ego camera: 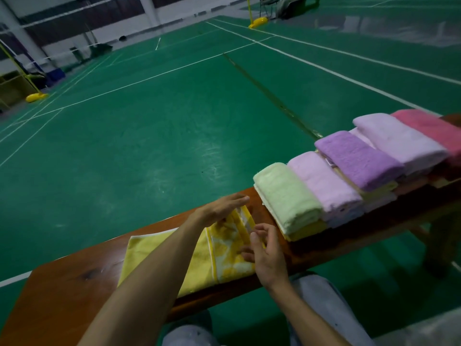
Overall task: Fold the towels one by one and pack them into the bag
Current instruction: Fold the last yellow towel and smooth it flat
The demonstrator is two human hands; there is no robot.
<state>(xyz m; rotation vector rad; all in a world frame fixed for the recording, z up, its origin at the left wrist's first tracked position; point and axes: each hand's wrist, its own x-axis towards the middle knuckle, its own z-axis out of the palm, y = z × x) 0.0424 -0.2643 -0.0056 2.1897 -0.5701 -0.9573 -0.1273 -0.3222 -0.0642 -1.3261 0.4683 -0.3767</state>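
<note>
We have the yellow towel (152, 254) spread on the desk (74, 283), its long axis running along the desk from our left toward the folded towels (287, 196). Both hands are at its right end. Our left hand (222, 207) lies flat, fingers straight, on the far corner. Our right hand (263, 248) is loosely curled at the near corner; we cannot tell whether it pinches the hem. The fold probably carries this end leftward.
</note>
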